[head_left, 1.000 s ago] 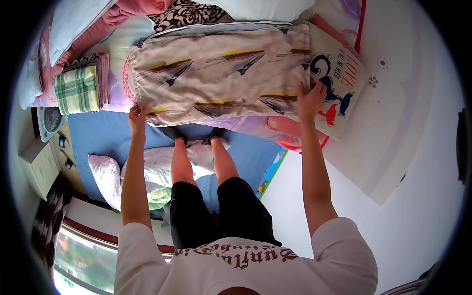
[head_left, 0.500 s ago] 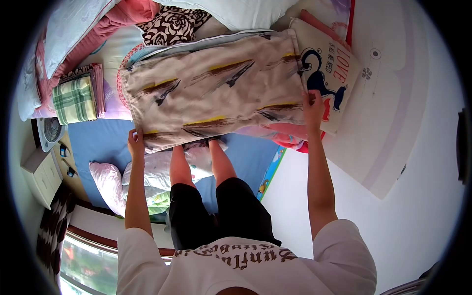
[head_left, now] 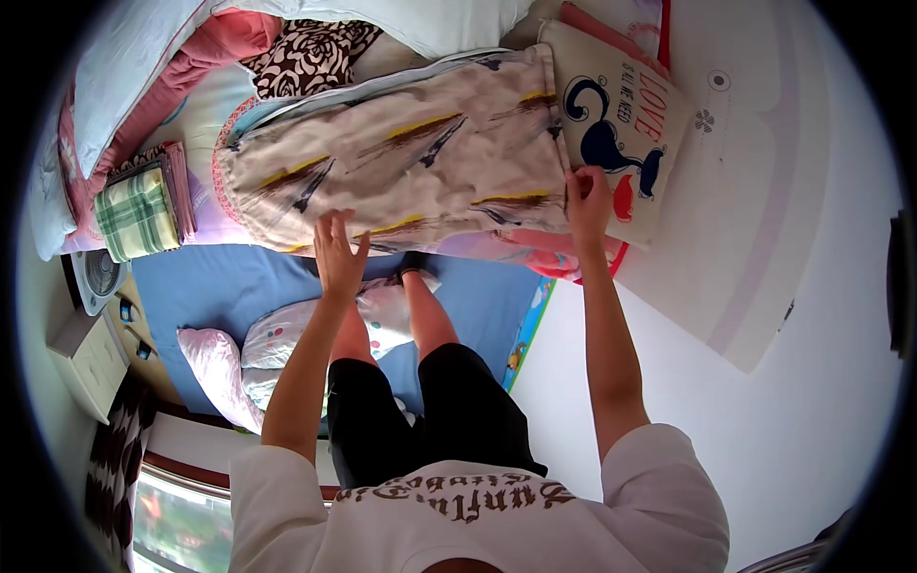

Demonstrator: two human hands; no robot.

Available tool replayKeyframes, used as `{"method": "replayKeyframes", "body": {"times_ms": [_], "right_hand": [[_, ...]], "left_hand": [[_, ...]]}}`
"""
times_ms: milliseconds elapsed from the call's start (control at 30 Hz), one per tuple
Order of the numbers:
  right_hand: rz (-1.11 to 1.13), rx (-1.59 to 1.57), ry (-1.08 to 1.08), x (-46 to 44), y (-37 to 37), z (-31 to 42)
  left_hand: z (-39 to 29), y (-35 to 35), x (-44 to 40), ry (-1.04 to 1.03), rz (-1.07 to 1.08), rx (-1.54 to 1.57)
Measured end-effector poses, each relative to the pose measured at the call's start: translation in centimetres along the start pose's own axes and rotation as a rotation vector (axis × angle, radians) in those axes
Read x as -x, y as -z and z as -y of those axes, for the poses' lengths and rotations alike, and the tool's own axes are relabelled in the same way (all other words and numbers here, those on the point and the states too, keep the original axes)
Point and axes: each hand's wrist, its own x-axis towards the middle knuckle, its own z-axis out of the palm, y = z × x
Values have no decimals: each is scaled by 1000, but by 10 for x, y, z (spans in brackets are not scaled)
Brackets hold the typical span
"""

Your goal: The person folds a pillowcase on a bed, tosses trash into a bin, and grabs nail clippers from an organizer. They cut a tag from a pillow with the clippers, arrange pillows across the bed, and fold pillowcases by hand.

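A beige pillowcase [head_left: 401, 158] with dark and yellow brush-stroke marks lies spread across the bed, its left corner slightly rumpled. My right hand [head_left: 587, 202] pinches the lower part of its right edge, fingers closed on the fabric. At the near edge of the cloth, left of the middle, my left hand [head_left: 339, 256] hovers or rests with the fingers apart; whether it touches the fabric I cannot tell. Just beyond my right hand sits a cream cushion [head_left: 611, 105] with a blue cat print and red lettering.
Folded cloths, one in green check [head_left: 137, 218], are stacked at the bed's left. A brown rose-patterned cloth [head_left: 310, 59] and pale bedding [head_left: 439, 21] lie behind. Pillows [head_left: 277, 344] rest on the blue mat [head_left: 191, 296] near my legs. A fan [head_left: 100, 277] and a white cabinet [head_left: 91, 358] stand left.
My left hand has let go of the pillowcase's left corner and moved right along the near edge, fingers opening. That corner now lies on the bed. My right hand keeps its hold.
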Motion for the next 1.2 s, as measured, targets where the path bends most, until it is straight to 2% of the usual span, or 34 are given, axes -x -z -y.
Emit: {"method": "replayKeyframes", "body": {"times_ms": [67, 100, 167, 300, 367, 600, 667, 700, 767, 800, 867, 900, 967, 1033, 1067, 1200], "right_hand": [[-52, 374, 499, 3, 8, 22], [-53, 374, 496, 8, 14, 16], [344, 470, 916, 22, 24, -2], [497, 582, 1031, 24, 39, 3], [535, 697, 1093, 15, 45, -6], [573, 531, 1058, -6, 41, -2], [647, 490, 867, -10, 44, 23], [654, 489, 870, -12, 49, 42], [553, 243, 717, -17, 57, 81], [551, 240, 725, -18, 59, 86], [581, 67, 339, -26, 68, 90], [587, 62, 345, -30, 69, 92], [536, -7, 156, -33, 69, 96], [491, -94, 225, -36, 55, 84], [441, -127, 212, -38, 49, 79], [317, -111, 225, -48, 30, 68]], "left_hand": [[0, -9, 25, -1, 140, -35], [9, -23, 39, -21, 196, -54], [-11, -32, 51, -98, 313, -14], [-20, -47, 55, -76, 305, -1], [-17, -54, 58, -110, 253, -169], [-14, -65, 71, -73, 279, -187], [-16, -67, 68, -71, 221, -222], [-17, -66, 69, -64, 222, -221], [-16, -64, 64, -74, 134, -206], [-9, -65, 61, -73, 126, -209], [12, -66, 59, 16, 30, -213], [21, -58, 52, 34, -35, -207], [51, -46, 45, 144, -108, -242], [81, -26, 37, 210, -113, -327], [110, -28, 40, 172, -205, -403], [141, 35, 27, 111, -185, -131]]}}
